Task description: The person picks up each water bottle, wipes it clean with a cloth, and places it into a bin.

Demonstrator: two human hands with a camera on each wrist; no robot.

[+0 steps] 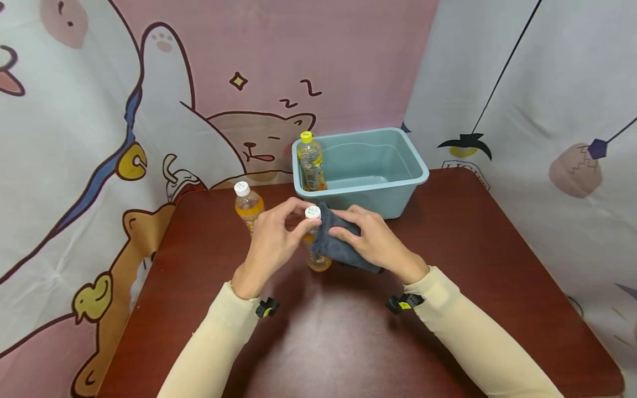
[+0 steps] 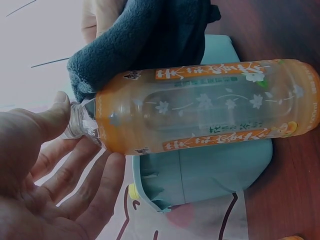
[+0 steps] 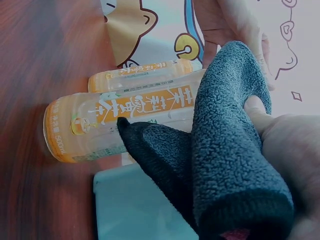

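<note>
A clear plastic bottle (image 2: 200, 107) with an orange flowered label stands upright over the table, its white cap (image 1: 313, 212) on top. My left hand (image 1: 273, 237) pinches it at the neck, thumb and fingers around the part just under the cap. In my right hand (image 1: 375, 240) is a dark grey cloth (image 3: 235, 135), folded and gripped between thumb and fingers, which lies against the bottle's upper side. Part of the bottle is hidden behind the cloth in the right wrist view.
A second orange-labelled bottle (image 1: 249, 207) with a white cap stands to the left. Behind my hands sits a grey-blue plastic bin (image 1: 360, 193), holding a yellow-capped bottle (image 1: 311, 160) at its left end. Everything rests on a reddish-brown table (image 1: 473, 265) before a cartoon-printed curtain (image 1: 358, 61).
</note>
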